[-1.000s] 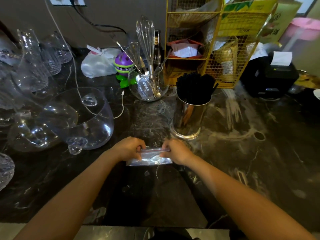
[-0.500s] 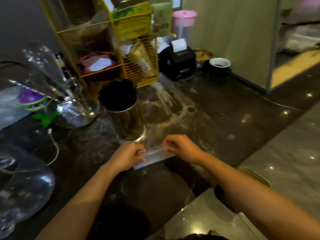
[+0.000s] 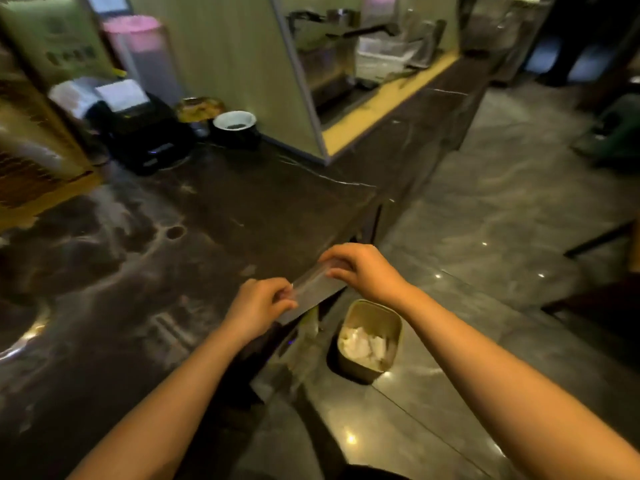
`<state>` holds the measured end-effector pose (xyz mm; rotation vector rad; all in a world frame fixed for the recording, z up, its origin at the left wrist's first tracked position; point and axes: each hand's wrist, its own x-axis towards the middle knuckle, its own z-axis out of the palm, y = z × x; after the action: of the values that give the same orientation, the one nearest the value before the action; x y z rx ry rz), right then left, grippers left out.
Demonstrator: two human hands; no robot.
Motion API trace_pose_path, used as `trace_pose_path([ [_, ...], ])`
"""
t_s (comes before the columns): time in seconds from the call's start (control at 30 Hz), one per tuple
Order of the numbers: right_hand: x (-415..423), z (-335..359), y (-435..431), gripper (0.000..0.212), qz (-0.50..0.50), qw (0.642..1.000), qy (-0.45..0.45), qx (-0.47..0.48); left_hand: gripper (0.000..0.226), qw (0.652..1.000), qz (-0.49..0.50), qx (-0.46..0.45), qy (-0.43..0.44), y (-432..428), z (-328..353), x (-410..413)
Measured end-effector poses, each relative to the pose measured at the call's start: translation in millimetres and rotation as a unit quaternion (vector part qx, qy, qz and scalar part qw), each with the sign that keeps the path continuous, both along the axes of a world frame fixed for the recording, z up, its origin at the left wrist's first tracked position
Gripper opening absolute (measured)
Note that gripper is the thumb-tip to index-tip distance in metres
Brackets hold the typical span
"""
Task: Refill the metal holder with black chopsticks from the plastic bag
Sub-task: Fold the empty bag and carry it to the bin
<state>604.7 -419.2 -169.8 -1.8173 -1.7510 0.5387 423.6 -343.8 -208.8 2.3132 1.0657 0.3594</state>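
Note:
A flattened, empty clear plastic bag (image 3: 313,285) is stretched between my two hands above the right edge of the dark marble counter (image 3: 194,237). My left hand (image 3: 258,304) pinches its left end and my right hand (image 3: 360,270) pinches its right end. The bag hangs roughly over the counter's corner, up and left of a bin on the floor. The metal holder and the black chopsticks are out of view to the left; only a bright curved metal rim (image 3: 20,337) shows at the left edge.
A small beige bin (image 3: 372,341) with white waste stands on the shiny floor just below my right wrist. A black receipt printer (image 3: 138,129), a white-rimmed bowl (image 3: 235,121) and a yellow wire rack (image 3: 31,174) stand at the counter's back.
My view has swung far to the right, away from the holder and glassware. Both hands have carried the bag from the counter's middle to its right edge, above the floor bin.

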Motion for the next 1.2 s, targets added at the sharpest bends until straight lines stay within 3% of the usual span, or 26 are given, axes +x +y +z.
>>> trace_pose_path([
  [0.23, 94.2, -39.6, -35.0, 0.022, -0.071, 0.995, -0.024, -0.069, 0.010, 0.992, -0.091, -0.078, 0.025, -14.9, -54.8, 114.8],
  [0.47, 138.9, -130.3, -32.6, 0.024, -0.140, 0.982, -0.010, -0.129, 0.019, 0.980, -0.144, -0.117, 0.070, -5.3, -143.8, 185.2],
  [0.63, 150.3, -239.9, -28.0, 0.024, -0.200, 0.963, 0.033, -0.178, 0.050, 0.967, -0.146, -0.109, 0.180, 1.2, -262.1, 212.0],
  [0.8, 145.2, -368.4, -23.2, 0.031, -0.235, 0.948, 0.038, -0.212, 0.060, 0.933, -0.175, -0.083, 0.303, 5.9, -395.6, 203.1],
  [1.03, 149.3, -551.5, 9.6, 0.032, -0.190, 0.936, 0.034, -0.296, 0.063, 0.935, -0.181, -0.012, 0.305, 26.9, -547.4, 204.6],
  [1.2, 157.2, -654.2, 42.0, 0.039, -0.145, 0.932, -0.002, -0.332, 0.067, 0.947, -0.165, 0.031, 0.273, 43.5, -615.4, 206.5],
])
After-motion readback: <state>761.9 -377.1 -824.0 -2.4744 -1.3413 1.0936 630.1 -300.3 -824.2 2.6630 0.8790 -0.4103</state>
